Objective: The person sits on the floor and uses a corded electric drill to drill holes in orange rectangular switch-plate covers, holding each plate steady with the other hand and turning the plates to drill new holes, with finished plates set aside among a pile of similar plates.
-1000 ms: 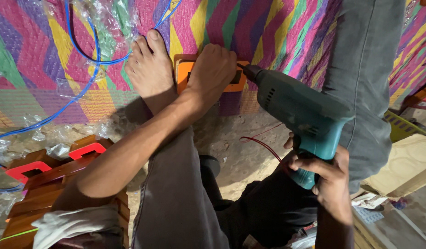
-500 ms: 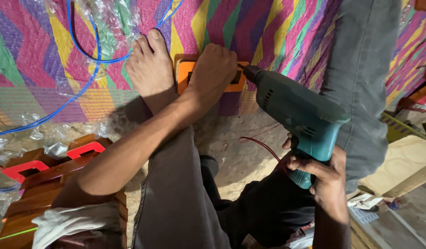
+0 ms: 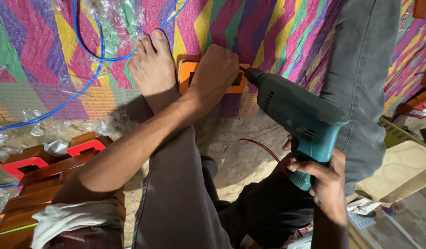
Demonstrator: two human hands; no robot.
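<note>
Hemmed between bare foot (image 3: 153, 69) and teal drill (image 3: 296, 115), left hand (image 3: 215, 69) presses the orange frame (image 3: 187, 74) flat while right hand (image 3: 323, 180) clenches the drill's grip

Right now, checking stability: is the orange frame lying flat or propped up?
Flat: the orange frame lies on the mat, left hand pressing it.
</note>
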